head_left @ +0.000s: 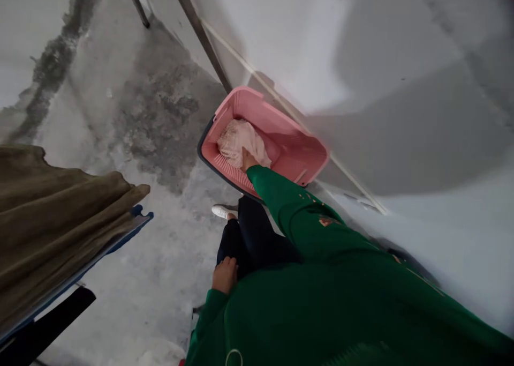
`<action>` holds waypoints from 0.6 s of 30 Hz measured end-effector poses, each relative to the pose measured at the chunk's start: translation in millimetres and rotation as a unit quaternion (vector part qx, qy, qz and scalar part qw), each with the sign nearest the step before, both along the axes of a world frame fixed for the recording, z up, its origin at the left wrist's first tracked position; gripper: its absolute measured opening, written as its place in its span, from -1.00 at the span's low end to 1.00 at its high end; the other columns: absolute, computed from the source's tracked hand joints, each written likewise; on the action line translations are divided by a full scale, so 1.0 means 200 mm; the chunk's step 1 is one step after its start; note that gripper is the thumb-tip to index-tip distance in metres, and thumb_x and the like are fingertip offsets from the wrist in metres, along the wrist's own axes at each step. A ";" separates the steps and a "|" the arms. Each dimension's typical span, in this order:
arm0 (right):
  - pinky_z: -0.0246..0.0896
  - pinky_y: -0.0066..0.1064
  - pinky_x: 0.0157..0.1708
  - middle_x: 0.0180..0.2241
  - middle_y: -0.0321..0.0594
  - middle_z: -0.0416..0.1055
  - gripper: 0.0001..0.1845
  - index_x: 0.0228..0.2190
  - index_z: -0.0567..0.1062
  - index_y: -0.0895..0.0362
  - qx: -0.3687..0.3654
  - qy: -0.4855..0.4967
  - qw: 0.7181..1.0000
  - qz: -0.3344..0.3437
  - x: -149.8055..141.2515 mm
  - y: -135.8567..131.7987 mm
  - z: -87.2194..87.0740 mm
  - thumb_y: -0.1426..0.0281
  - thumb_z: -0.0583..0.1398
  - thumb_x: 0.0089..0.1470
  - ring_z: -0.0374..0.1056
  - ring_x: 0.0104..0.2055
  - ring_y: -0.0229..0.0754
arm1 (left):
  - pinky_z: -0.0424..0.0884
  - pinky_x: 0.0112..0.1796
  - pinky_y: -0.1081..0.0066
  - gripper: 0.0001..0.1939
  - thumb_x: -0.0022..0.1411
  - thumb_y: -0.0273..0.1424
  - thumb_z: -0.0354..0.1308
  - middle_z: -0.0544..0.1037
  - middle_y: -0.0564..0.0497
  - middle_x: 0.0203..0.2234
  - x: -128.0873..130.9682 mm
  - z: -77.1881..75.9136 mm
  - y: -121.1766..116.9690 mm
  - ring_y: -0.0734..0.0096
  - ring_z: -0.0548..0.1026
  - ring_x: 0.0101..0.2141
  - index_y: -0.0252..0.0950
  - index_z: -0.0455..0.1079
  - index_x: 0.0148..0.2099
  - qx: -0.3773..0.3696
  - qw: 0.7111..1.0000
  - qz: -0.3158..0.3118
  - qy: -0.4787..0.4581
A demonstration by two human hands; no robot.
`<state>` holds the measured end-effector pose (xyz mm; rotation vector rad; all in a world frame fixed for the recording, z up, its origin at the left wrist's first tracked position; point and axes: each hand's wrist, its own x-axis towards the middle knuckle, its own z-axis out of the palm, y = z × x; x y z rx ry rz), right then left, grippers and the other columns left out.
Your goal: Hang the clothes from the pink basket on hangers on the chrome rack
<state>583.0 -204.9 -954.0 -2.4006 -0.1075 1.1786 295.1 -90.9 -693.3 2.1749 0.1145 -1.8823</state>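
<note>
The right hand (249, 159) reaches down from a green sweatshirt sleeve (289, 205) into a pink plastic laundry basket (265, 104) and lies on a crumpled pale pink cloth (241, 142), which sits in the basket's far corner, against its inner wall. The fingers (244, 152) press into the top of the cloth, but from this view I cannot tell whether they pinch it or only rest on it. The sleeve crosses the basket's near rim, which has a dark blue edge (219, 169). The basket stands on a stained concrete floor (160, 125), with its long side just beside a white wall (401, 60), and a pale cord (293, 114) runs along that wall above it. Two dark metal poles (199, 29) lean at the top of the view, beyond the basket. The left hand (225, 275) lies apart from the basket, on the dark trouser leg (249, 243), with its fingers curled slightly; I cannot tell whether it grips the fabric. A white sneaker (223, 211) shows past the knee. To the left, an olive-brown cloth (56, 216) hangs over a blue-edged rail (142, 214), well apart from both hands.
</note>
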 end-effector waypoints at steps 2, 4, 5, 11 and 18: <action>0.21 -0.06 0.11 0.13 0.12 0.26 -0.40 0.17 0.26 0.23 -0.030 0.030 0.999 0.013 -0.04 -0.01 -0.04 0.45 0.23 0.10 0.27 0.13 0.02 | 0.34 -0.15 0.38 -0.68 0.39 -0.41 -0.17 0.45 -0.12 -0.05 -0.01 -0.01 0.00 0.28 0.49 -0.10 -0.28 0.32 0.05 0.008 1.000 0.007 0.007; 0.26 -0.08 0.06 0.02 -0.04 0.36 -0.61 0.02 0.40 0.20 -0.051 0.050 0.997 0.020 -0.08 -0.04 -0.02 0.31 0.18 0.19 0.32 0.06 -0.07 | 0.33 -0.14 0.37 -0.67 0.40 -0.41 -0.19 0.45 -0.13 -0.04 0.01 -0.01 0.00 0.27 0.48 -0.09 -0.29 0.32 0.05 0.011 1.000 0.010 0.004; 0.27 -0.09 0.06 0.01 -0.09 0.38 -0.64 -0.03 0.42 0.19 -0.053 0.051 0.997 0.023 -0.09 -0.06 0.01 0.27 0.17 0.20 0.33 0.05 -0.10 | 0.33 -0.13 0.36 -0.67 0.40 -0.41 -0.20 0.45 -0.13 -0.04 0.02 0.00 0.00 0.26 0.48 -0.08 -0.29 0.32 0.05 0.011 1.000 0.011 -0.001; 0.02 -0.09 0.23 0.31 -0.03 0.00 -0.79 -0.23 0.58 0.23 0.014 0.010 0.999 0.031 -0.02 -0.07 0.21 0.52 0.23 0.04 -0.02 0.30 0.11 | 0.29 -0.08 0.35 -0.67 0.40 -0.39 -0.20 0.41 -0.13 0.00 0.15 0.06 0.04 0.27 0.44 -0.05 -0.25 0.29 0.08 0.008 0.999 0.001 -0.045; 0.17 0.00 0.12 0.10 -0.02 0.29 -0.66 -0.06 0.45 0.21 0.109 -0.010 0.991 -0.073 0.08 0.09 0.18 0.33 0.22 0.15 0.24 0.13 -0.01 | 0.32 -0.13 0.41 -0.69 0.40 -0.41 -0.19 0.45 -0.10 -0.03 0.05 0.06 0.11 0.33 0.48 -0.10 -0.26 0.32 0.04 0.045 0.998 -0.019 -0.029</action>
